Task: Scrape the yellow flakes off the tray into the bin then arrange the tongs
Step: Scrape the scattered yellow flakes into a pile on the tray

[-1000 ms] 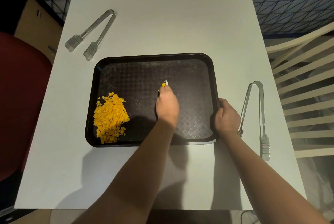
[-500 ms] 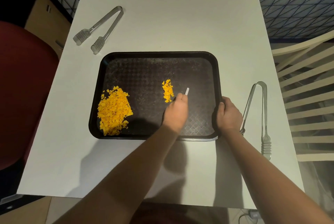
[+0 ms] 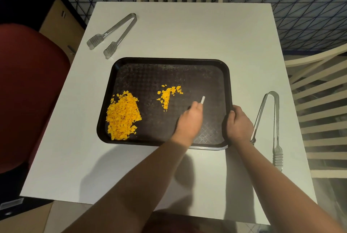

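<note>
Right hand point(image 3: 239, 124) grips the tray point(image 3: 169, 60) rim, likely steadying it, while left hand point(image 3: 190, 119) pinches a thin white scraper point(image 3: 203, 99) beside the small flake patch point(image 3: 168, 94).

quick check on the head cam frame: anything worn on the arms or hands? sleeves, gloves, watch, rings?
Nothing worn that shows. Both forearms are bare up to the bottom edge of the frame, with no sleeve or cuff in view. The left hand and right hand are bare too: no gloves, no watch or band at either wrist, no rings that can be made out from this angle.
</note>
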`<state>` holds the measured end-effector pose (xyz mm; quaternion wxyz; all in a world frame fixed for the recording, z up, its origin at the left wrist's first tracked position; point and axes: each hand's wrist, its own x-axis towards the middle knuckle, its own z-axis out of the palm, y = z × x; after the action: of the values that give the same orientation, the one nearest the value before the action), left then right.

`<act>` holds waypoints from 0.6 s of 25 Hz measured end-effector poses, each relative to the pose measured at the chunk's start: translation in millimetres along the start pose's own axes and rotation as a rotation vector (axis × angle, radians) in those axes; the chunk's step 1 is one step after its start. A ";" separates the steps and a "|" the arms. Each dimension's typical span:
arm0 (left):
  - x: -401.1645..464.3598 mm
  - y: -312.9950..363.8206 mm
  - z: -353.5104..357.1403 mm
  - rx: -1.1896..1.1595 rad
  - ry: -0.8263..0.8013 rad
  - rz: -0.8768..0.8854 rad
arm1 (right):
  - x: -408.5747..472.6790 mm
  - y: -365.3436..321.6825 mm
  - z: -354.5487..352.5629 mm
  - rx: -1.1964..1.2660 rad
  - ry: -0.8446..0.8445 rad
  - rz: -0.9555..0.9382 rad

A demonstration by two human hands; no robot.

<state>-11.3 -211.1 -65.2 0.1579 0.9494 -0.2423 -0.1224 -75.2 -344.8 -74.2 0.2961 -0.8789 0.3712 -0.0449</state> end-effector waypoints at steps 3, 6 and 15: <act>28.0 22.1 5.3 -0.026 -0.035 0.019 | 1.4 2.2 1.7 0.005 0.004 -0.010; 59.8 20.1 -3.3 -0.009 -0.023 -0.010 | 2.6 3.5 2.9 0.017 0.013 -0.010; 55.8 -34.2 -18.7 -0.191 0.139 -0.440 | 0.2 2.6 3.1 0.017 0.053 -0.037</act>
<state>56.5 -206.0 -69.0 0.2326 0.9663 -0.0057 -0.1106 -75.8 -344.9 -78.2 0.2927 -0.8816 0.3621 -0.0770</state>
